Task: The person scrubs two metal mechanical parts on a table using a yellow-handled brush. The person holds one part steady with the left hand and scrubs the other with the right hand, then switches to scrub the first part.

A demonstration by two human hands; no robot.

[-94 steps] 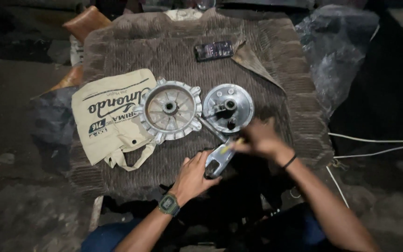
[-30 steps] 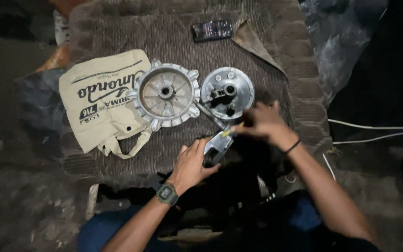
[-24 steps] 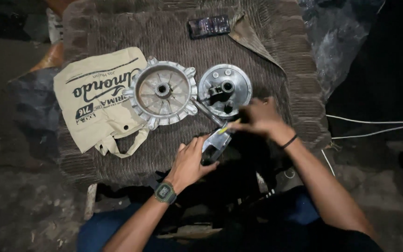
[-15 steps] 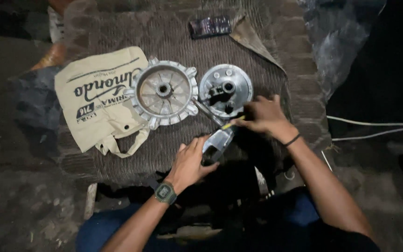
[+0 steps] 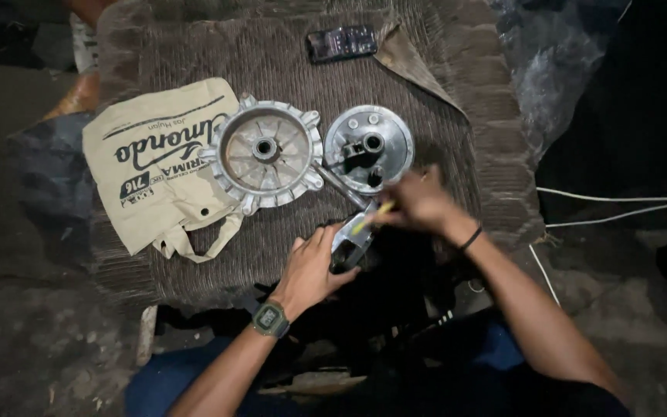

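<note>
My left hand, with a green watch on its wrist, grips a small grey metal part at the near edge of a brown mat. My right hand holds a thin yellow-tipped tool whose tip rests on that part. Just beyond my hands lie two round metal pieces: a large ribbed hub and a smaller round plate to its right.
A beige cloth bag with dark print lies left of the hub, partly under it. A dark phone lies at the mat's far edge. White cables run over the dark ground on the right.
My right hand has shifted slightly with the tool over the metal part. My left hand keeps its grip. The view has drifted a little.
</note>
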